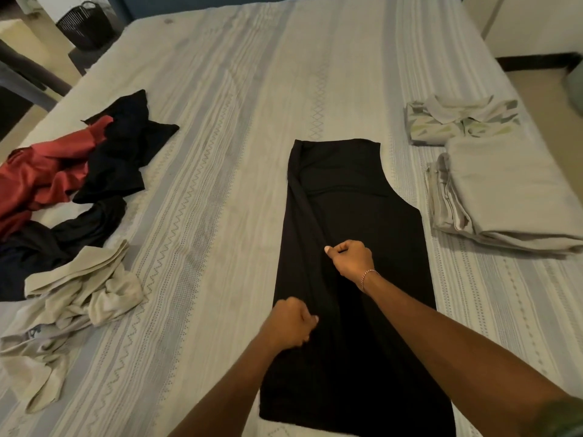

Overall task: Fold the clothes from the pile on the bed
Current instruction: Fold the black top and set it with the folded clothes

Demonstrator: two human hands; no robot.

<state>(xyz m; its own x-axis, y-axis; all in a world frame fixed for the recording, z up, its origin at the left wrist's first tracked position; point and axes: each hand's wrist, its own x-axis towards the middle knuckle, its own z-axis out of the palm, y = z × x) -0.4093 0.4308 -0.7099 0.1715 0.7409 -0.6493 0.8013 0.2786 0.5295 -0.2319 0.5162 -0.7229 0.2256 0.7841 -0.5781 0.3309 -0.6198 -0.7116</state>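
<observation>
- Two heaps flank the work: unfolded pile (pixel 72 197) far left w/ red, black & beige items, folded stack (pixel 504 197) at right.
- Bed (pixel 220 121) carries it all; dark basket (pixel 86 23) sits on the floor beyond its far-left corner.
- Left hand (pixel 291 323), near, fingers curled, pinching the turned-in left edge of the black garment (pixel 362 190).
- Garment lies flat in the bed's middle, long axis near-to-far, left side folded inward along a raised crease.
- Right hand (pixel 350 258), a bit farther & right of the left one, also clamped on that same crease; hands apart.
- Handling, my guess: thin, light, floppy fabric, prob. slightly slippery; won't hold a crease unaided. Best grip is at edges/corners, then smooth flat.
</observation>
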